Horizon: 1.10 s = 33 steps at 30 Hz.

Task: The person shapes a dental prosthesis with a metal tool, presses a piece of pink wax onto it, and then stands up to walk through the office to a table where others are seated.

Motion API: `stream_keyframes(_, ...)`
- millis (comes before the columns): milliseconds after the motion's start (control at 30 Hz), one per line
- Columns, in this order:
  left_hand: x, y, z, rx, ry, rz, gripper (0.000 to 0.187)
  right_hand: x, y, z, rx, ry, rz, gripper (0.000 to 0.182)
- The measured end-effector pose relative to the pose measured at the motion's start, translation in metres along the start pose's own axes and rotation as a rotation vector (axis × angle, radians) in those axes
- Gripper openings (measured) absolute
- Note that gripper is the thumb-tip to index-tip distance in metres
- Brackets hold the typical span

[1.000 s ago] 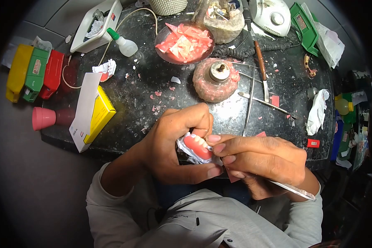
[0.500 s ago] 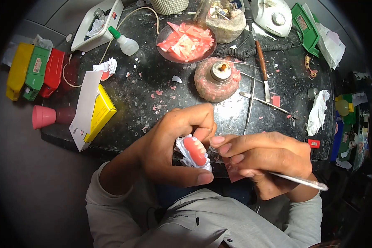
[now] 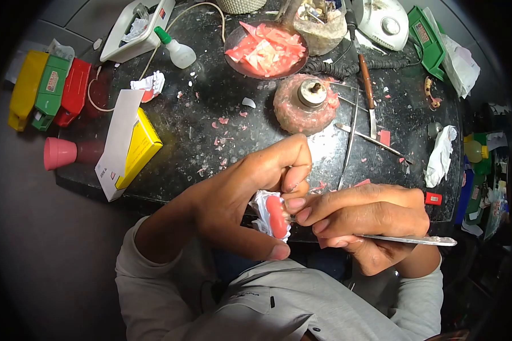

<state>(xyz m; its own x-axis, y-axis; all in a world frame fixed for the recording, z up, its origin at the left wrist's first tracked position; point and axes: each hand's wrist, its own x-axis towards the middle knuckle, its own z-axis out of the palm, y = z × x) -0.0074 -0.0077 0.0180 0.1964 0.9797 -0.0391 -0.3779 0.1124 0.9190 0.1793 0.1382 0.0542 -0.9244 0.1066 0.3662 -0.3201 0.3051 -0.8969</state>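
Note:
My left hand point(image 3: 250, 199) is wrapped round a white dental cast point(image 3: 261, 207) that carries a pink wax base point(image 3: 277, 217) with a row of teeth. My right hand point(image 3: 370, 221) pinches a slim metal tool point(image 3: 415, 240), whose handle end sticks out to the right. The tool's front end is at the teeth side of the pink wax; its tip is mostly hidden by my fingers. Part of a pink wax sheet shows behind my right hand. Beyond both hands stands a wax-covered burner point(image 3: 306, 105).
A bowl of pink wax pieces point(image 3: 267, 51) is at the back. A wooden-handled knife point(image 3: 366, 85) and metal instruments point(image 3: 375, 142) lie right of the burner. A yellow box point(image 3: 139, 149), a pink cup point(image 3: 60, 153) and a second cast point(image 3: 149, 85) are on the left.
My right hand has brought the tool against the wax and teeth, and the cast has turned slightly in my left hand. The whole view has shifted a little.

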Motion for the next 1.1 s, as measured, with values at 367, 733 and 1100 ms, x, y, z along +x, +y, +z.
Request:
stream_keyframes(367, -0.001, 0.001, 0.0, -0.008, 0.0, -0.006, 0.059, -0.003, 0.005, 0.0, 0.095, -0.015, -0.021, 0.015)
stream_keyframes(733, -0.002, 0.001, 0.0, -0.03, -0.004, -0.017, 0.06, 0.001, 0.007, 0.001, 0.074, 0.006, -0.046, 0.005)
stream_keyframes(1100, 0.003, -0.012, 0.0, 0.362, 0.223, 0.293, 0.052, -0.002, 0.01, -0.003, 0.182, 0.285, -0.042, 0.033)
